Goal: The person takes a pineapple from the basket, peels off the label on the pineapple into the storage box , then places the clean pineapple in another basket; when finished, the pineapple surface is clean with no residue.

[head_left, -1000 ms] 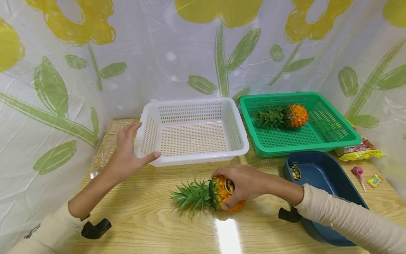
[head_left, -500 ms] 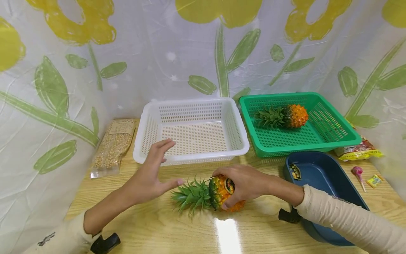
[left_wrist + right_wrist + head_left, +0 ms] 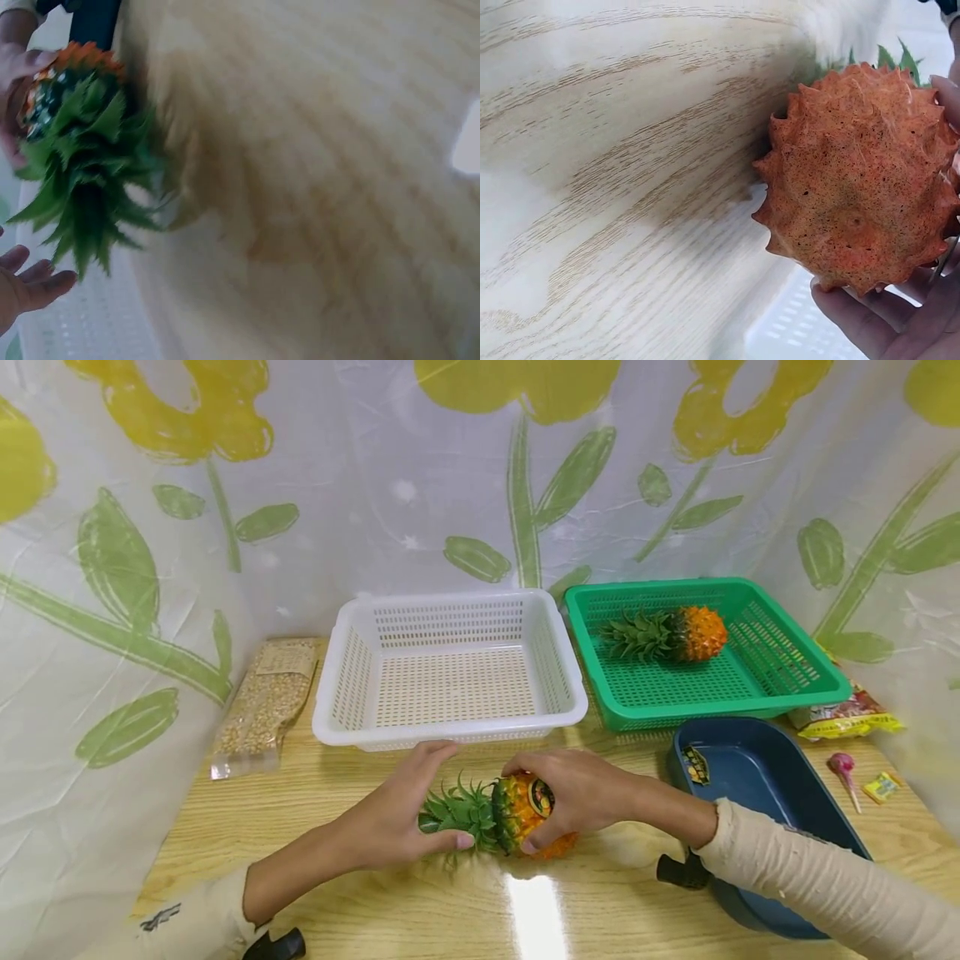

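- Head view: one wood-grained desk (image 3: 375, 910), flower-printed curtain (image 3: 337, 502) behind it at twelve o'clock.
- Two pineapples: near pineapple (image 3: 513, 818) on the desk, crown (image 3: 467, 810) toward nine; far pineapple (image 3: 678, 635) inside the green basket (image 3: 712, 703).
- Right hand (image 3: 573, 793) grips the near pineapple; left hand (image 3: 397, 814) is released, fingers apart by its crown.
- From there: one green basket at two, one white basket (image 3: 450, 727) at eleven, one blue tub (image 3: 750, 768) at three.

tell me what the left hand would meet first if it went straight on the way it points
Probably the leafy crown of the pineapple lying on the table, right beside the left hand; whether they touch is unclear. Beyond the crown, the right hand grips that pineapple.
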Action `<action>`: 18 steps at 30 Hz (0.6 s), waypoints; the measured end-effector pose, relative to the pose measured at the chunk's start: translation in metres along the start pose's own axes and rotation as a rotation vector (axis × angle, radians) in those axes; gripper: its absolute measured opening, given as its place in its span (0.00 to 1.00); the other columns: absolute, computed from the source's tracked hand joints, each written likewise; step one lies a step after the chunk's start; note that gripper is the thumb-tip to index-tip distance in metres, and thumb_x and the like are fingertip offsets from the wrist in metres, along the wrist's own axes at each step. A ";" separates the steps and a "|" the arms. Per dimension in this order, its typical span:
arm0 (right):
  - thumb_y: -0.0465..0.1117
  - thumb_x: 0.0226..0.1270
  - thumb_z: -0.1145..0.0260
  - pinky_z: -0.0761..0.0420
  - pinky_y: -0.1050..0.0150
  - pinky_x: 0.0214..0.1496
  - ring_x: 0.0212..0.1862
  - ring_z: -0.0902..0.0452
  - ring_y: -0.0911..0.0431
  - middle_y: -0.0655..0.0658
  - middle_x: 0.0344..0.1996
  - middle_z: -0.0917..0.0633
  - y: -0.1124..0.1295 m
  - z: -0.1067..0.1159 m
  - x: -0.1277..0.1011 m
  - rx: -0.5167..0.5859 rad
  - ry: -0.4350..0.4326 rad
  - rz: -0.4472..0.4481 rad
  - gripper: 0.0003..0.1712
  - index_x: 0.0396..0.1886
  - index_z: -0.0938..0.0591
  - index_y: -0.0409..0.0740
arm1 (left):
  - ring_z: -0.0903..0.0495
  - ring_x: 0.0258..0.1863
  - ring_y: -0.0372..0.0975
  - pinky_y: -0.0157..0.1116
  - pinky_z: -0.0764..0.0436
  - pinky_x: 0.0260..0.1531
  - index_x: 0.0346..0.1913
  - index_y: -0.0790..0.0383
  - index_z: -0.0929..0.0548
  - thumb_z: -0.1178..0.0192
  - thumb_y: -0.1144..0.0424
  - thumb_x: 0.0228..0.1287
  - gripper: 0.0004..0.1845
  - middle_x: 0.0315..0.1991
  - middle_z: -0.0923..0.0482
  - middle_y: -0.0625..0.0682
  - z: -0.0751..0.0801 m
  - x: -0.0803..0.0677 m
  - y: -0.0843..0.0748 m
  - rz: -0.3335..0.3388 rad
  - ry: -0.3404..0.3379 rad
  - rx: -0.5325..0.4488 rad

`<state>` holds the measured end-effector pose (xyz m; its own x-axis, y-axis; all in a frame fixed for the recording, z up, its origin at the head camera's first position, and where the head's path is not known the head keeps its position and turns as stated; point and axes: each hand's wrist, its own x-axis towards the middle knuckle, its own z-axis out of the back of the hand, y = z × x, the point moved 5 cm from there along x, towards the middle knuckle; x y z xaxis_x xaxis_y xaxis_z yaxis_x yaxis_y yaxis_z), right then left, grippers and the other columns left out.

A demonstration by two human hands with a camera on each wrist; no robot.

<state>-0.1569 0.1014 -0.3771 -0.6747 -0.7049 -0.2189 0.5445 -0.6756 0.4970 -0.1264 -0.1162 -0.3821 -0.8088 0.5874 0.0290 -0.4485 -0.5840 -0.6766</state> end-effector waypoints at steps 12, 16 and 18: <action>0.67 0.48 0.22 0.19 0.66 0.42 0.47 0.22 0.61 0.56 0.52 0.18 0.001 0.001 0.001 0.009 0.007 0.011 0.47 0.66 0.26 0.55 | 0.37 0.72 0.56 0.56 0.25 0.63 0.78 0.51 0.42 0.20 0.40 0.42 0.61 0.76 0.45 0.57 -0.019 0.006 0.012 0.083 0.057 0.068; 0.67 0.48 0.23 0.19 0.66 0.43 0.48 0.22 0.61 0.55 0.53 0.18 0.001 0.001 0.001 0.018 0.009 0.018 0.47 0.67 0.26 0.54 | 0.34 0.70 0.55 0.55 0.24 0.62 0.78 0.52 0.40 0.20 0.43 0.45 0.58 0.75 0.42 0.56 -0.021 0.007 0.012 0.090 0.064 0.061; 0.67 0.49 0.23 0.19 0.65 0.44 0.49 0.22 0.60 0.55 0.54 0.18 0.000 0.000 0.000 0.021 0.009 0.016 0.48 0.67 0.27 0.54 | 0.33 0.69 0.55 0.55 0.23 0.61 0.77 0.52 0.39 0.21 0.44 0.47 0.55 0.74 0.41 0.55 -0.022 0.006 0.012 0.087 0.063 0.059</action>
<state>-0.1571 0.1011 -0.3766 -0.6615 -0.7175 -0.2182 0.5446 -0.6597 0.5178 -0.1285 -0.1071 -0.4058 -0.8210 0.5659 -0.0759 -0.4006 -0.6656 -0.6296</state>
